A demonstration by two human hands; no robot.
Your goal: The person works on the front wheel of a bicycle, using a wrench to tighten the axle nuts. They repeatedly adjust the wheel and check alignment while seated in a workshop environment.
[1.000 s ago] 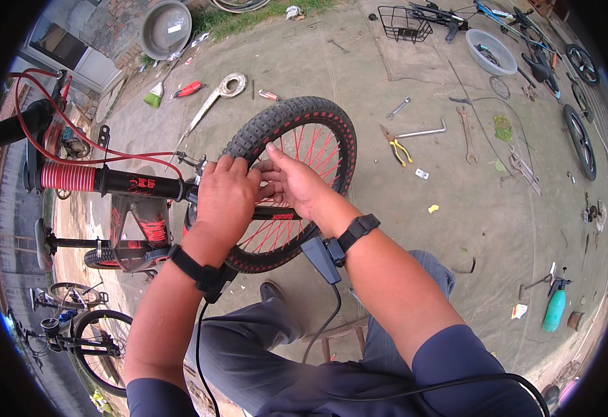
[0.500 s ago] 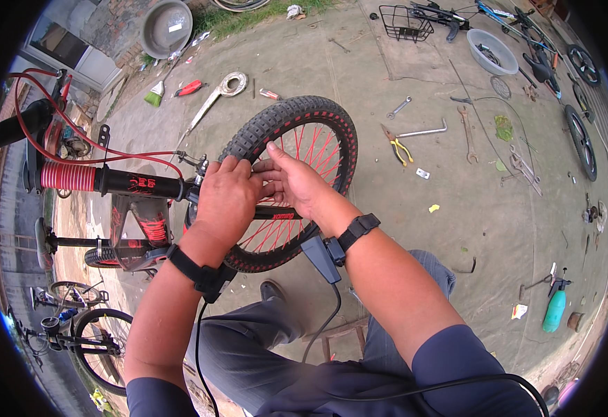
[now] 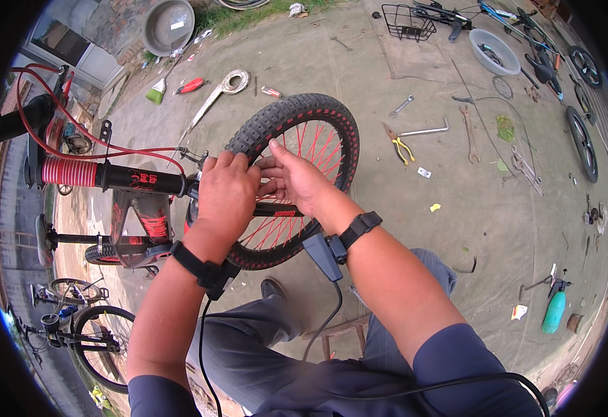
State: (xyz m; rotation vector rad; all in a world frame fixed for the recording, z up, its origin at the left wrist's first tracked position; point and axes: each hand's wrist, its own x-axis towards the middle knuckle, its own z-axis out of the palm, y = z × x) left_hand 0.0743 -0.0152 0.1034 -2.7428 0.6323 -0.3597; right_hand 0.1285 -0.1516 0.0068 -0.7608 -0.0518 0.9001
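A bicycle lies tipped toward me, its front wheel with a knobby black tire and red spokes between my arms. My left hand is closed at the top of the black fork, beside the tire; what its curled fingers grip is hidden. Close against it, my right hand has its thumb raised and apart, with bent fingers reaching toward the left fingertips in front of the spokes. A small metal brake part shows just beyond my left hand, and red cables run from there to the handlebar.
On the ground to the right lie pliers with yellow handles, an L-shaped wrench and several spanners. A green spray bottle stands at the lower right. Far off are a grey basin and a wire basket; other bicycles stand lower left.
Both hands stay at the fork and wheel with almost the same pose. My left fingers have shifted very slightly; nothing else has visibly moved.
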